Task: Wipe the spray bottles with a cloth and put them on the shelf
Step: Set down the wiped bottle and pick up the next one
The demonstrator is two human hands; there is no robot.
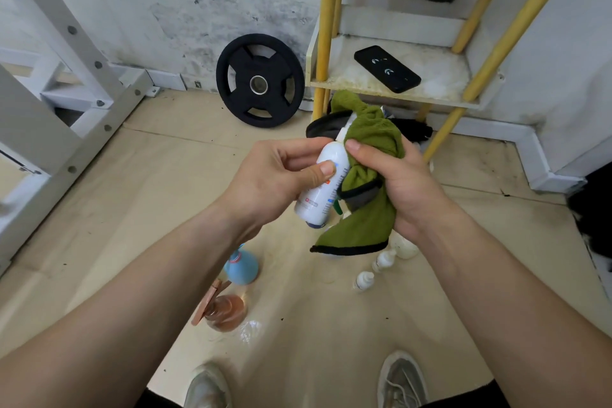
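The shelf [443, 74] with yellow posts stood against the wall just ahead, its lower board holding only a dark phone [386, 68], so it looked ready to receive the cleaned bottles. A black weight plate [260, 80] leaned on the wall to its left. In front of the shelf, the right hand [397, 185] clutched a bunched green cloth [367, 219] against the side of a white spray bottle [323, 182], apparently to rub it. The left hand [275, 179] gripped that bottle, thumb on its front and fingers curled behind, tilting it to steady it against the cloth. On the floor below waited a blue bottle [241, 267], an amber bottle [227, 311] and two small white bottles [364, 281], seemingly still unwiped. The cloth covered the held bottle's nozzle. The dark things under the shelf could not be identified, and a cream object behind the right wrist was mostly hidden.
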